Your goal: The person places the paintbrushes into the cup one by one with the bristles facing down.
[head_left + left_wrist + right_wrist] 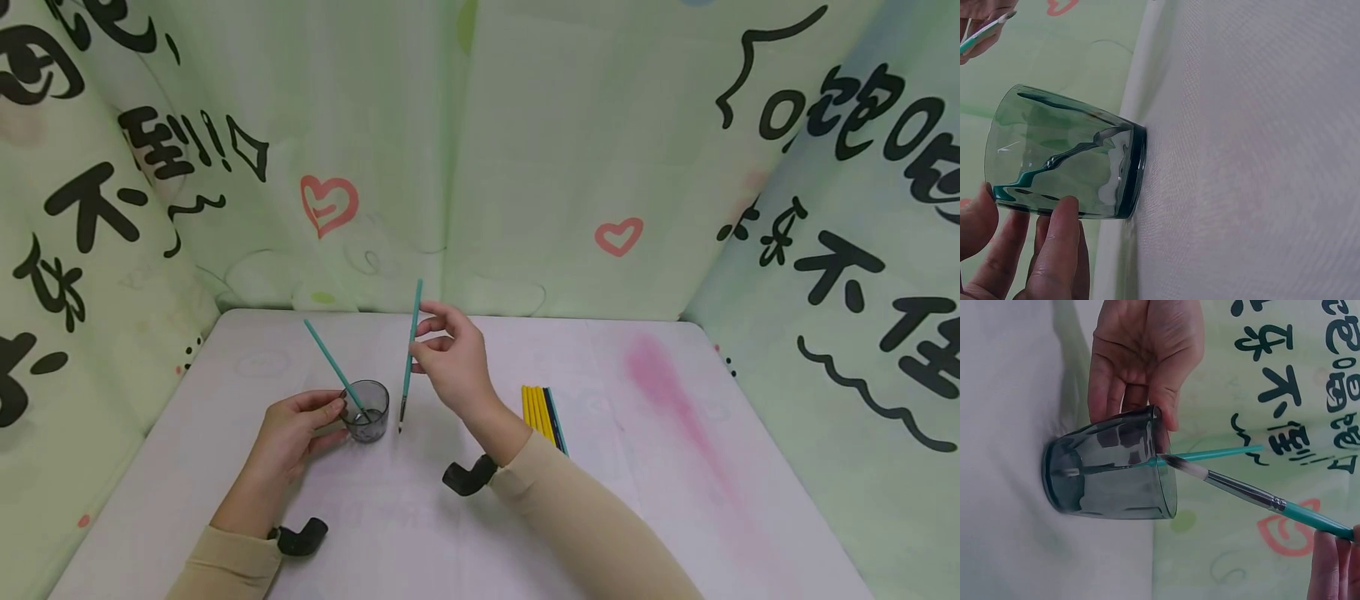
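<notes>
Teal-handled paintbrush [407,377] is hanging bristles-down on the right side of the smoky tumbler [377,423], and the right hand [453,354] is pinching its handle between thumb and fingertips, closed on it with no visible slack, other fingers bending loosely. Long axis is running near vertical, top end leaning slightly right in the head view. Key relation, by my read: bristles [1185,466] versus the mouth. In the right wrist view they are overlapping the rim, but the head view is showing them just beside the tumbler, apart from it, so the offset is sideways, with the mouth lying left of the tip. Left wrist view is putting the tip at roughly rim height; exact depth I cannot tell. Left hand [296,429] is nearer the tumbler, thumb and fingers curving partway open around its left side and gripping it, while the base is standing upright on the table [420,542]. Second paintbrush [327,354], also teal, is resting inside, handle sticking out and leaning left, away from the held one. Slim yellow, dark and teal sticks [534,404] are lying side by side near the right sleeve [592,508], partly hidden.
</notes>
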`<state>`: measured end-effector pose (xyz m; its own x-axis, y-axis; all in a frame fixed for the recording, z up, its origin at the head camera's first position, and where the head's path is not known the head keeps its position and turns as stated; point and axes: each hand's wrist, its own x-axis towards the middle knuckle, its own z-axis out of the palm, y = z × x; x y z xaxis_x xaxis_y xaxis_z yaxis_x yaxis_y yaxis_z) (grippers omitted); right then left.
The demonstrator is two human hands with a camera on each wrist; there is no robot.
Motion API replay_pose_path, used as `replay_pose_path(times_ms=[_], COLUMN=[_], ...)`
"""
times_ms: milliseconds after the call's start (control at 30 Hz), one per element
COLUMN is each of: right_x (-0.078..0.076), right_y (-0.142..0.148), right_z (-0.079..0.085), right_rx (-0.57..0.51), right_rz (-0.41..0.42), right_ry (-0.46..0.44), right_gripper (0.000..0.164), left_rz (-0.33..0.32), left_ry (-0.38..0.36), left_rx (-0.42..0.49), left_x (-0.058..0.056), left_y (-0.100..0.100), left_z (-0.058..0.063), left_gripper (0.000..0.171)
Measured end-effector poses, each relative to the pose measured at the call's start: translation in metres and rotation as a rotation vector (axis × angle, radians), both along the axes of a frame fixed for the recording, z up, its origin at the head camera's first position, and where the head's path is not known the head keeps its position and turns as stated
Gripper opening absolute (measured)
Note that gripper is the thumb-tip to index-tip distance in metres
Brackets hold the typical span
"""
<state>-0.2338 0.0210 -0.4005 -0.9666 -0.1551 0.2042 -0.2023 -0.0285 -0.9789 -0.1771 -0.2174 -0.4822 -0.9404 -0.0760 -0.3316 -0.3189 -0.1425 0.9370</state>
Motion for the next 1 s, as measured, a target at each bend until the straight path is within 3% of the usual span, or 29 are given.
replay_pose_path(times_ms=[533,1000], right_x=[-0.007,-0.015], right_y=[-0.026,-0.044], right_z=[0.002,-0.030], right_rx=[-0.104,0.051], right_rz=[-0.052,0.026], right_ry=[0.075,0.088], right_gripper=[0.052,0.052], left_rz=[0.004,-0.002], left_ry=[-0.002,-0.017], left_rx=[-0.016,-0.027], left_x=[0.000,0.002], left_y=[0.001,0.001], left_z=[0.003,0.003], left_gripper=[0.039,0.045])
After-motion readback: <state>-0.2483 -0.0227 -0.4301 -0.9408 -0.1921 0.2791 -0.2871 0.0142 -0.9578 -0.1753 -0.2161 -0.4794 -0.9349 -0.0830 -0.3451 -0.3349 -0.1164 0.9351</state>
